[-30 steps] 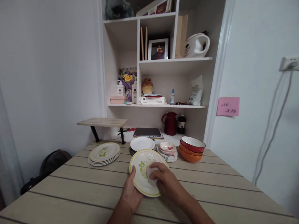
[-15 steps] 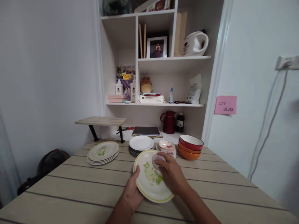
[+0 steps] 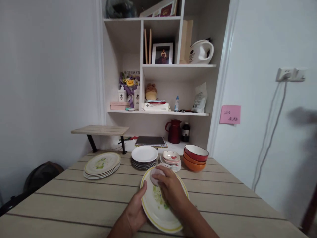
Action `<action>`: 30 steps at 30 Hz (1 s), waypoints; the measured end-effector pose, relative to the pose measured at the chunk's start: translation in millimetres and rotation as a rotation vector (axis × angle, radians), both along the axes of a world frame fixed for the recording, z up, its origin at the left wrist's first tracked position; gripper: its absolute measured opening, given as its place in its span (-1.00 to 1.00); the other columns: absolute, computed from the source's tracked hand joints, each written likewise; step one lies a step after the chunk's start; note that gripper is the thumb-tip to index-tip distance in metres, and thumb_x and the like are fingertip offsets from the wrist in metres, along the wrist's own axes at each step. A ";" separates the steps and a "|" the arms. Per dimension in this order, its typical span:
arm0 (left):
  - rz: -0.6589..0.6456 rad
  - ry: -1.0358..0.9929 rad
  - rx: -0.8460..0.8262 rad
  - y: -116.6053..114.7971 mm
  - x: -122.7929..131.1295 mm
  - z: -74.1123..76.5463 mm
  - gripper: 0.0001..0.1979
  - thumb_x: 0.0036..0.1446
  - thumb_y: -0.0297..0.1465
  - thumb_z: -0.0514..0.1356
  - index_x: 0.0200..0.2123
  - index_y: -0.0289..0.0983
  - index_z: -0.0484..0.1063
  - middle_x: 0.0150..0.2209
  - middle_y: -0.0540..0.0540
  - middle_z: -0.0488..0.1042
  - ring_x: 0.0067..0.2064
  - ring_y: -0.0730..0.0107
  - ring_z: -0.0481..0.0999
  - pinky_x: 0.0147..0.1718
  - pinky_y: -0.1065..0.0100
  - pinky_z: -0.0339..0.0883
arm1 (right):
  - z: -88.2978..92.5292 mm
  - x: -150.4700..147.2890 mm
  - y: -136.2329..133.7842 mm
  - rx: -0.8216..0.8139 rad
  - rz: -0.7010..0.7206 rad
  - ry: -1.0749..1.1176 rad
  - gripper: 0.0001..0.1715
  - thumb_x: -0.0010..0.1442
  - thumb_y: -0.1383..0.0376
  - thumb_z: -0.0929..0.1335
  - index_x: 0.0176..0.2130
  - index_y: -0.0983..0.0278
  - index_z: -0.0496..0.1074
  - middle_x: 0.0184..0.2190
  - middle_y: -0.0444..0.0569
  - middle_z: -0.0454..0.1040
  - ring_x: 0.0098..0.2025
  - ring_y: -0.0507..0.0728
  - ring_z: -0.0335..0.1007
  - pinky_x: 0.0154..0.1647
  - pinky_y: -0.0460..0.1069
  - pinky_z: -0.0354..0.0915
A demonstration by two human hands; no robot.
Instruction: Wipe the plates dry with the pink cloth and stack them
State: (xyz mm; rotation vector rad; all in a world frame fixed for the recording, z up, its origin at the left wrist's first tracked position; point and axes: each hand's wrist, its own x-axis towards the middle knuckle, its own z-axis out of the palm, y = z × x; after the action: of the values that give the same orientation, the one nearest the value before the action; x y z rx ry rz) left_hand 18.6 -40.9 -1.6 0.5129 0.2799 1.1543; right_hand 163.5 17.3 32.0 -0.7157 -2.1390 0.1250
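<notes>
A cream plate [image 3: 160, 215] with a yellow rim and green floral pattern is tilted above the table. My left hand [image 3: 136, 208] grips its left edge, thumb on the rim and fingers hidden underneath. Over the plate's upper part, my right hand [image 3: 170, 188] is closed on a pale round pad [image 3: 156, 177] that lies against the plate's face; its exact material is unclear. Behind stand a stack of matching floral plates [image 3: 102, 164], white plates on darker ones [image 3: 144, 154], small dishes [image 3: 171, 157] and red and orange bowls [image 3: 194, 162].
A small wooden riser [image 3: 100, 130] with black legs stands at the table's back left. Behind the table, a shelf unit [image 3: 158, 112] holds a red jug [image 3: 174, 131], a dark bottle [image 3: 185, 132] and a flat dark item [image 3: 150, 140].
My right hand and the pad have moved left across the plate's upper part. The plate sits slightly lower in view. The whole scene has shifted left as the camera turned.
</notes>
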 end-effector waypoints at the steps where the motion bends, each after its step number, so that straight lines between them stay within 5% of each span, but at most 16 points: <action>1: -0.026 0.004 0.006 0.5 0.6 -0.7 -0.48 0.25 -0.17 0.03 0.16 -0.35 0.32 -0.04 -0.28 0.54 0.09 0.08 0.44 0.17 0.10 0.11 | 0.2 8.2 6.2 -0.014 -0.034 0.006 -0.49 0.06 0.54 0.25 -0.11 0.14 0.55 0.08 0.05 0.40 0.11 0.23 0.27 0.11 0.20 0.21; 6: 0.035 -0.042 0.096 9.8 -8.6 -6.4 -0.48 0.27 -0.18 -0.01 0.16 -0.38 0.32 -0.01 -0.31 0.51 0.14 0.11 0.40 0.21 0.11 0.04 | 1.6 33.6 15.4 -0.062 -0.087 -0.040 -0.49 0.02 0.54 0.26 -0.14 0.13 0.56 0.04 0.02 0.43 0.06 0.23 0.30 0.06 0.17 0.25; 12: 0.211 -0.114 0.165 14.0 -18.8 -7.8 -0.52 0.27 -0.17 -0.01 0.10 -0.32 0.39 0.02 -0.26 0.50 0.16 0.11 0.37 0.20 0.09 0.06 | 4.1 8.4 -15.0 -0.056 0.044 -0.171 -0.53 0.00 0.53 0.28 -0.21 0.11 0.58 0.00 -0.01 0.47 0.01 0.19 0.33 0.01 0.09 0.26; 16: 0.138 -0.059 0.052 7.8 -10.4 -1.1 -0.55 0.24 -0.18 0.05 0.05 -0.34 0.44 -0.05 -0.25 0.55 0.08 0.10 0.44 0.14 0.13 0.14 | 3.3 -8.6 -24.7 -0.017 0.141 -0.156 -0.49 0.06 0.53 0.26 -0.13 0.06 0.54 0.03 -0.03 0.45 0.04 0.17 0.32 0.04 0.09 0.25; 23: -0.034 0.001 0.031 -1.5 2.8 4.2 -0.44 0.20 -0.11 0.07 0.17 -0.31 0.31 -0.03 -0.28 0.53 0.10 0.03 0.42 0.15 0.07 0.11 | 2.1 17.9 11.3 -0.010 -0.069 -0.006 -0.48 0.04 0.53 0.24 -0.13 0.13 0.55 0.05 0.02 0.43 0.06 0.25 0.31 0.05 0.17 0.26; 30: 0.144 -0.100 0.103 10.8 -17.0 -3.6 -0.50 0.22 -0.14 0.06 0.11 -0.32 0.38 0.03 -0.27 0.49 0.14 0.05 0.38 0.17 0.09 0.09 | 0.2 16.0 -3.9 -0.040 0.000 -0.129 -0.52 -0.01 0.54 0.27 -0.21 0.12 0.56 0.02 -0.03 0.45 0.01 0.22 0.33 -0.01 0.10 0.30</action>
State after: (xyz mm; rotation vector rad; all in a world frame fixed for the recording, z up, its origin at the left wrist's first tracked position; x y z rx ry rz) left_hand 1.6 -30.1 -5.2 0.5300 0.1735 1.3356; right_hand 179.4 13.4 32.2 -0.7654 -2.2649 0.1246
